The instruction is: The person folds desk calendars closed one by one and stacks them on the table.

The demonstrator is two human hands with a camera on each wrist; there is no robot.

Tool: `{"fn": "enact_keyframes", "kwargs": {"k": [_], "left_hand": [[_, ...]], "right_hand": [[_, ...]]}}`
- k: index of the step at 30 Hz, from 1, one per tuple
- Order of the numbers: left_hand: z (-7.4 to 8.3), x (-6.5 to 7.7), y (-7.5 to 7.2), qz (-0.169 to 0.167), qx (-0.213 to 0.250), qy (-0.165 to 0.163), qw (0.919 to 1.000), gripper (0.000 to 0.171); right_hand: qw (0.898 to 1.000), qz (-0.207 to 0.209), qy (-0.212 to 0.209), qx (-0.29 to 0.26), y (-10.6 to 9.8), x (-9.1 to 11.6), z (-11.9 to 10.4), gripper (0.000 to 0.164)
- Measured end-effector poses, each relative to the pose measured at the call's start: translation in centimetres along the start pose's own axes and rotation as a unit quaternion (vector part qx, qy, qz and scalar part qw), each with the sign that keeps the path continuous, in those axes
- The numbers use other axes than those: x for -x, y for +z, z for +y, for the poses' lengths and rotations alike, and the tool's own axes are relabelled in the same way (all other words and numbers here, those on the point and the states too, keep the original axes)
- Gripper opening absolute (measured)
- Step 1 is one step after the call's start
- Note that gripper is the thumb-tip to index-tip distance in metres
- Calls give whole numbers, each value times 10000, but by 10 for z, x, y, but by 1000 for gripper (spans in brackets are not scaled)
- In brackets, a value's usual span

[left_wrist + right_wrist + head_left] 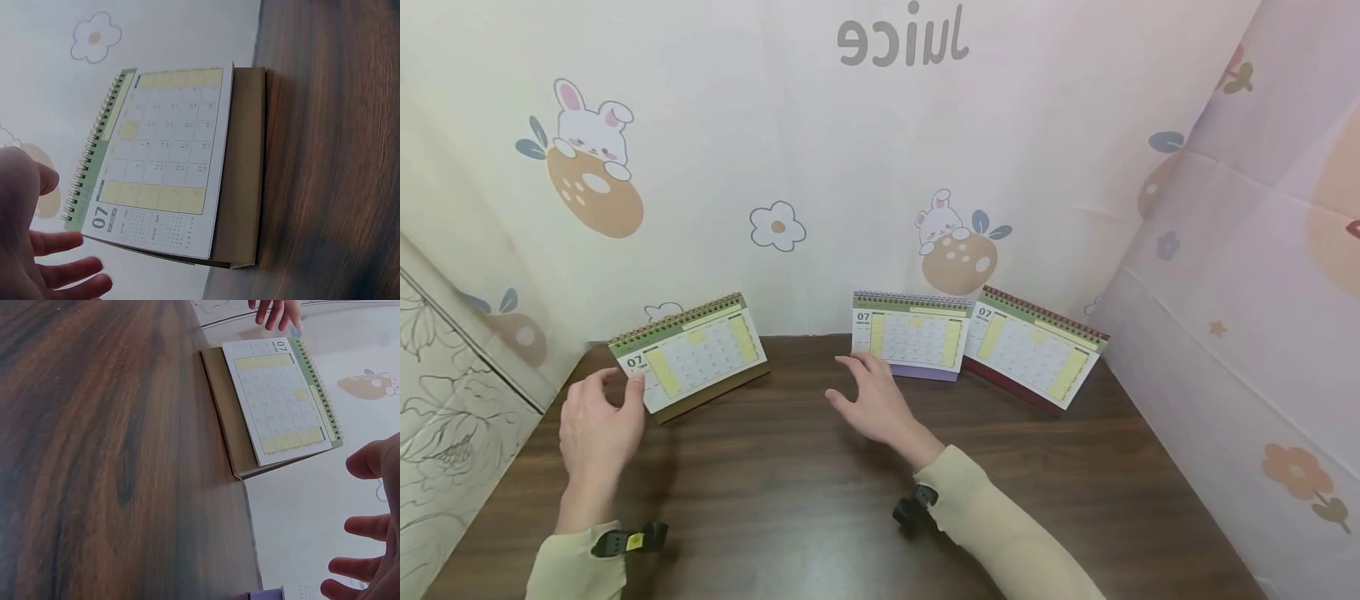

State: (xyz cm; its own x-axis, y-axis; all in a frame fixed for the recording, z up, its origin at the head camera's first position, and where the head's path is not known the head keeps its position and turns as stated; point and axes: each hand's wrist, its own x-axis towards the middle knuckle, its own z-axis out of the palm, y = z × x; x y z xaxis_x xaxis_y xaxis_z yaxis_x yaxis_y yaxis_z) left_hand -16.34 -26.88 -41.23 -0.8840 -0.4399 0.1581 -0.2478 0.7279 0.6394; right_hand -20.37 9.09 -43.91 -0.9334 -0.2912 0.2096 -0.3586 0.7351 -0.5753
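Three desk calendars stand on the table, each showing a page marked 07. The one with a tan base is at the left, angled to the right. My left hand is beside its left end, thumb and fingers spread; in the left wrist view the fingers are near its lower corner, and I cannot tell if they touch. A calendar with a lilac base stands right of the middle. In front of its left side is my right hand, fingers apart, holding nothing. Beside it is a calendar with a dark red base.
The dark wood table reaches back to a pale printed cloth with rabbits and flowers. Another printed cloth borders the right side, and a line-drawn floral panel the left. A black strap circles the left cuff.
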Motion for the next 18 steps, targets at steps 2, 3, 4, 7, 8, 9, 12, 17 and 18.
{"fn": "enact_keyframes", "kwargs": {"k": [2, 3, 4, 7, 8, 9, 12, 17, 18], "left_hand": [[-3, -2, 1, -22, 93, -120, 9999, 70], [-4, -3, 1, -46, 133, -174, 9997, 71], [-7, -4, 0, -69, 164, -219, 9996, 72], [-12, -7, -2, -186, 254, -369, 9988, 74], [-12, -7, -3, -240, 288, -410, 9985, 74], [-13, -8, -3, -309, 324, -450, 9980, 75], [-12, -10, -2, -515, 465, -563, 9960, 76], [-9, -13, 1, -692, 713, -701, 9926, 77], [-9, -13, 1, -694, 755, -718, 9921, 77]], "right_hand": [[10000, -44, 7, -11, 2, -3, 0, 59], [10000, -70, -1, -44, 4, -4, 0, 59], [9999, -103, -21, -59, 6, -7, -2, 59], [9998, -158, -66, -108, 11, -13, -6, 59], [9998, -156, -65, -139, 12, -15, -7, 59], [9997, -153, -57, -157, 14, -17, -8, 58], [9997, -134, -39, -213, 17, -22, -9, 57], [9977, -152, -59, -651, 26, -29, -10, 55], [9970, -166, -45, -760, 28, -30, -11, 54]]}}
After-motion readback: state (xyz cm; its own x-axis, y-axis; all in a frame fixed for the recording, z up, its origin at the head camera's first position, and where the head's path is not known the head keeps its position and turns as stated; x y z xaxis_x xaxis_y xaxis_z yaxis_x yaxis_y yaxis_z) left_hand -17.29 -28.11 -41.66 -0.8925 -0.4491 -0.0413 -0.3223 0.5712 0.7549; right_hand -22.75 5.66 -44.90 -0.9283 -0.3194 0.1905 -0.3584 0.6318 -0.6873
